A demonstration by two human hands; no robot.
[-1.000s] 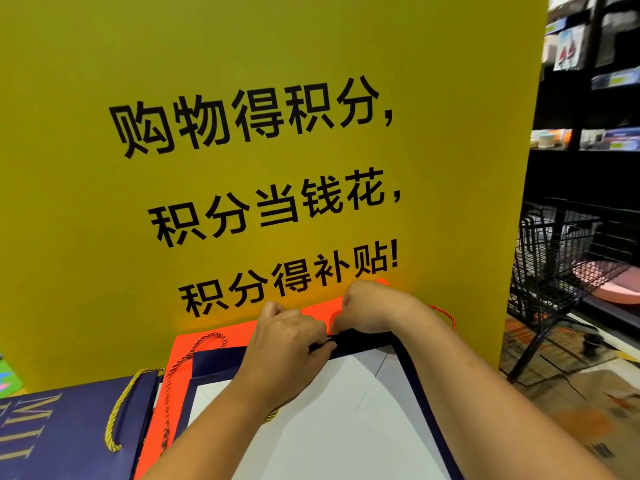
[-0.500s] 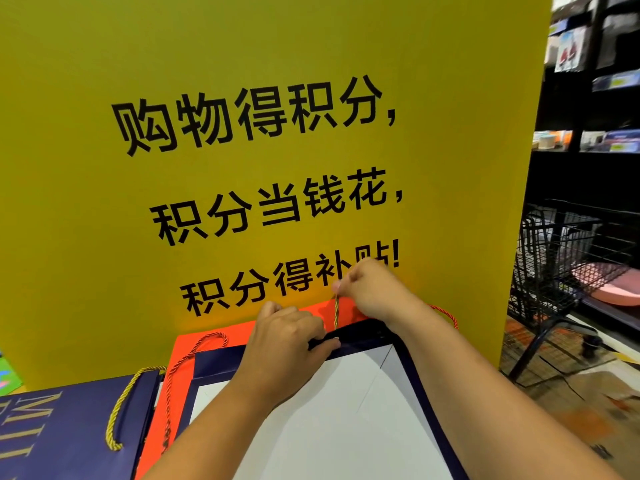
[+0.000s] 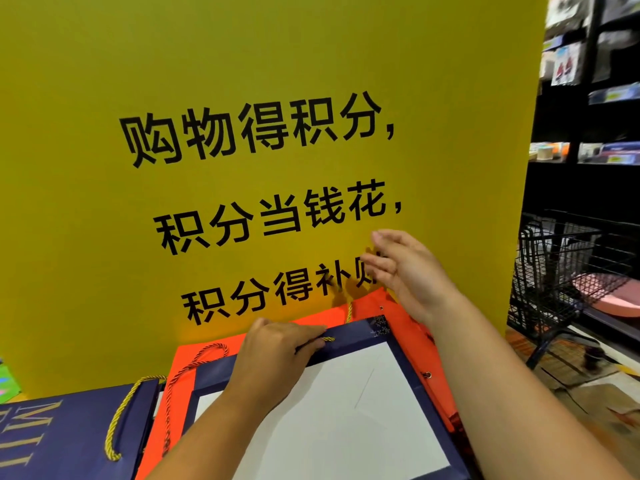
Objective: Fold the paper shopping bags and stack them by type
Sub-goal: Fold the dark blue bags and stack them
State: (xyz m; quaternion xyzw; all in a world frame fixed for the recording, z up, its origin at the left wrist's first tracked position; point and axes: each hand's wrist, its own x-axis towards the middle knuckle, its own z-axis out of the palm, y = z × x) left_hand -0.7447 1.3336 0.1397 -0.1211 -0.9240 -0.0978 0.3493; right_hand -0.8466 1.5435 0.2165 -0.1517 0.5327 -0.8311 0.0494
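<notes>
Tucking the gold cord (image 3: 349, 311) flat looks like the step. Left hand (image 3: 277, 355) grip is clamped on the navy bag (image 3: 353, 336) rim, lower centre, atop the orange bag (image 3: 367, 308). Right hand (image 3: 408, 271) grip is apart at centre right. Advice: pin rim, lay cord inside, then crease.
</notes>
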